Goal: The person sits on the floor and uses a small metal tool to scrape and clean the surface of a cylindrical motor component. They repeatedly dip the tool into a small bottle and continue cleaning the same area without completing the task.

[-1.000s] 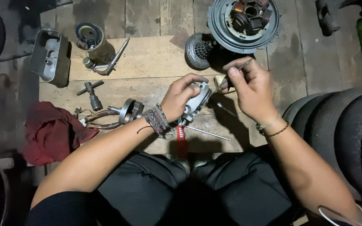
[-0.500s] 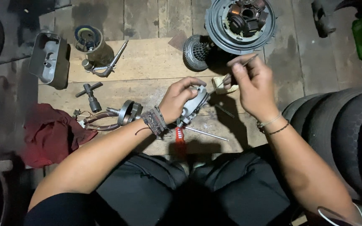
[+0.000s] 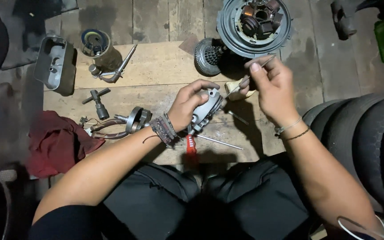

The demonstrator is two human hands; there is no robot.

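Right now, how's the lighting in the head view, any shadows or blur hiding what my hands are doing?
Head view: light falls on the wooden board, so the left hand gripping the grey metal part and the right hand pinching a thin tool read sharply; hard shadows fall beside the parts; the corners, the lap and the tyres sink into darkness; no motion blur.

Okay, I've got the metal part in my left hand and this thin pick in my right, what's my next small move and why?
Probably bring the thin pick down to the metal part. The right hand pinches the pick raised and apart from the part, while the left hand grips the part tilted over the wooden board, steady enough to work on. What the tip should meet there, I cannot tell.
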